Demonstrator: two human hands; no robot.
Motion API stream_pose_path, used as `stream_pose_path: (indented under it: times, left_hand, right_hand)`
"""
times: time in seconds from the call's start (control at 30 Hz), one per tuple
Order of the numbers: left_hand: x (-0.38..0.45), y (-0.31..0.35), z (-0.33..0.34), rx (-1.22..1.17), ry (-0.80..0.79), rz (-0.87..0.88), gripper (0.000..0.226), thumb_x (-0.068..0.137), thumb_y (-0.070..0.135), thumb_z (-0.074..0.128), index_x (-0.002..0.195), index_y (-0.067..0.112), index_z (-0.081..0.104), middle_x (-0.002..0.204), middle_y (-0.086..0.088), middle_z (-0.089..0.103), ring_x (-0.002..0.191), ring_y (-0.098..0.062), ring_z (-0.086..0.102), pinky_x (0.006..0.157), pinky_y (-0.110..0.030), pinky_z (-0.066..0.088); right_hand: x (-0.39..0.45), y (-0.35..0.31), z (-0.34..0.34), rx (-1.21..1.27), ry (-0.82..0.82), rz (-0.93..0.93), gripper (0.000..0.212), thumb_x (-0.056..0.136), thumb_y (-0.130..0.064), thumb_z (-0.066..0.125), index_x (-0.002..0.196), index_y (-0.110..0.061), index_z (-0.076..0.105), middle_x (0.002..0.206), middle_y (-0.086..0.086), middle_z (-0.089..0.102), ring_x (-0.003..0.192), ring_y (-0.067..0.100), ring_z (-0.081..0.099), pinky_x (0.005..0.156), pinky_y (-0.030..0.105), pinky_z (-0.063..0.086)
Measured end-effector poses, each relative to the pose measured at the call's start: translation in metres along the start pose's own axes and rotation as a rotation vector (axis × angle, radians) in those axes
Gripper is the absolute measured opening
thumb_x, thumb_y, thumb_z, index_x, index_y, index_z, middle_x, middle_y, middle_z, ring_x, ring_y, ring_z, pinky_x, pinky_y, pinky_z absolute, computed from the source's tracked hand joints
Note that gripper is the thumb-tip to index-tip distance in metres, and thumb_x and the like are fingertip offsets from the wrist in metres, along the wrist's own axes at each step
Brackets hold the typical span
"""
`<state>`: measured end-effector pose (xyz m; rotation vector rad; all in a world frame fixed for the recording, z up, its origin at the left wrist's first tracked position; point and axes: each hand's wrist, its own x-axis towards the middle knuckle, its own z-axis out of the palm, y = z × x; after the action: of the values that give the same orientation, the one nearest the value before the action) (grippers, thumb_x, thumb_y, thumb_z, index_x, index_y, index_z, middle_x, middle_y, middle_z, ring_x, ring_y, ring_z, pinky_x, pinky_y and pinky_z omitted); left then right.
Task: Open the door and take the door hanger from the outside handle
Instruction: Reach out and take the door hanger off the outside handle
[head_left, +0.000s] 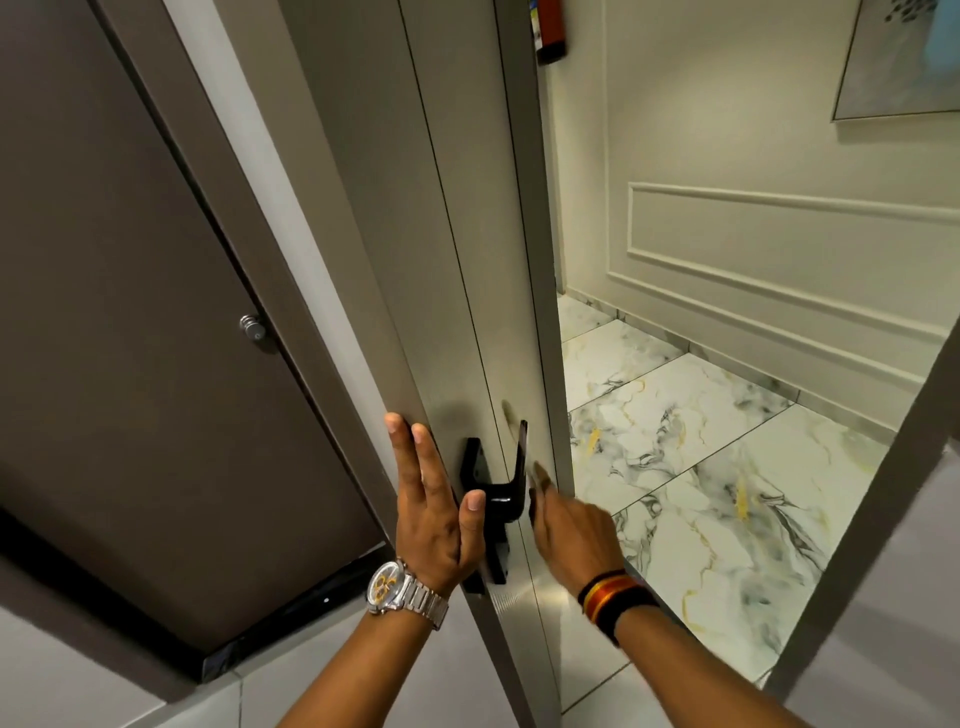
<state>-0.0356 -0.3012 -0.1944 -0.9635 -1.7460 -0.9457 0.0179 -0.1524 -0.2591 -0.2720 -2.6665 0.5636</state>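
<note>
The grey door (457, 234) stands partly open, its edge turned toward me. A black lever handle (501, 488) sits on the door's inner face. My left hand (434, 504), with a silver watch on the wrist, lies flat with fingers spread against the inner face, just left of the handle. My right hand (569, 525), with a striped wristband, reaches past the door's edge toward its outer side, fingers loose and holding nothing. The outside handle and the door hanger are hidden behind the door.
A dark brown door (130, 312) with a round metal knob (252, 327) is on the left. Beyond the opening lie a marble-tiled corridor floor (701, 457) and a panelled cream wall (779, 249). A red fire extinguisher (550, 31) hangs high up. The door frame (872, 509) runs at right.
</note>
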Motion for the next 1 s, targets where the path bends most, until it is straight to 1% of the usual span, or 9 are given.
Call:
stream_pose_path:
  times: [0.07,0.17,0.27,0.37,0.5,0.7,0.77,0.87,1.0]
  left_hand:
    - [0.0,0.003,0.002,-0.002,0.007,0.003,0.069,0.108,0.046,0.024,0.166,0.024,-0.007,0.173,0.003,-0.02,0.162,-0.019,-0.012,0.132,-0.035,0.006]
    - [0.001,0.009,0.006,0.01,0.014,0.013,0.069,0.108,0.046,0.024,0.166,0.023,-0.008,0.173,0.003,-0.02,0.162,-0.018,-0.012,0.132,-0.033,0.004]
    - [0.0,0.015,0.013,0.019,0.008,0.006,0.069,0.108,0.045,0.024,0.166,0.023,-0.008,0.174,0.001,-0.02,0.162,-0.019,-0.011,0.132,-0.034,0.003]
    - [-0.002,0.023,0.02,-0.012,0.002,-0.003,0.069,0.109,0.044,0.025,0.166,0.023,-0.007,0.174,0.001,-0.019,0.162,-0.022,-0.01,0.132,-0.037,0.005]
    - [-0.005,0.036,0.033,-0.085,-0.015,0.004,0.069,0.108,0.043,0.026,0.166,0.022,-0.004,0.175,-0.003,-0.015,0.162,-0.029,-0.007,0.132,-0.044,0.006]
    - [0.003,0.072,0.062,-0.207,-0.014,0.082,0.067,0.108,0.04,0.031,0.167,0.018,0.006,0.176,-0.008,-0.003,0.162,-0.038,0.003,0.131,-0.047,0.013]
    - [0.008,0.087,0.071,-0.229,-0.016,0.106,0.066,0.109,0.039,0.032,0.167,0.017,0.009,0.176,-0.007,0.0,0.162,-0.038,0.006,0.131,-0.045,0.014]
    - [0.014,0.106,0.086,-0.319,-0.044,0.149,0.065,0.108,0.037,0.032,0.166,0.017,0.01,0.176,-0.005,0.001,0.161,-0.039,0.006,0.131,-0.047,0.014]
    - [0.018,0.118,0.11,-0.51,-0.156,0.188,0.065,0.109,0.034,0.031,0.166,0.017,0.007,0.176,-0.007,-0.002,0.162,-0.038,0.003,0.131,-0.048,0.013]
  right_hand:
    - [0.028,0.004,-0.014,-0.025,0.065,0.023,0.054,0.106,-0.031,0.036,0.158,-0.023,0.028,0.057,-0.001,0.052,0.048,0.022,0.05,0.051,0.034,0.049]
    - [0.07,0.014,-0.033,0.007,0.136,0.084,0.057,0.1,-0.025,0.044,0.156,-0.023,0.034,0.061,0.005,0.056,0.053,0.029,0.054,0.052,0.031,0.037]
    - [0.094,0.028,-0.057,0.007,0.192,0.138,0.048,0.093,-0.024,0.049,0.14,-0.019,0.052,0.073,0.013,0.071,0.066,0.036,0.066,0.056,0.032,0.038]
    - [0.092,0.037,-0.09,-0.08,0.312,0.121,0.036,0.088,-0.021,0.053,0.123,-0.013,0.059,0.063,0.012,0.069,0.053,0.036,0.063,0.051,0.029,0.036]
    - [0.075,0.033,-0.156,-0.253,0.477,0.119,0.022,0.082,-0.02,0.052,0.101,-0.009,0.055,0.05,0.009,0.061,0.038,0.033,0.056,0.045,0.024,0.029]
    - [0.05,-0.003,-0.295,-0.469,0.723,0.231,0.022,0.088,-0.027,0.055,0.086,-0.005,0.055,0.061,0.018,0.065,0.055,0.04,0.064,0.053,0.032,0.031]
    - [0.038,-0.02,-0.338,-0.516,0.73,0.258,0.034,0.092,-0.04,0.053,0.083,-0.007,0.056,0.067,0.018,0.064,0.064,0.042,0.063,0.058,0.036,0.035]
    - [0.017,-0.036,-0.39,-0.594,0.682,0.281,0.053,0.093,-0.059,0.052,0.074,-0.011,0.061,0.06,0.006,0.051,0.06,0.034,0.052,0.058,0.036,0.041]
    - [0.005,-0.034,-0.447,-0.654,0.558,0.34,0.059,0.088,-0.063,0.062,0.057,-0.013,0.053,0.055,0.005,0.05,0.049,0.022,0.045,0.049,0.026,0.03]
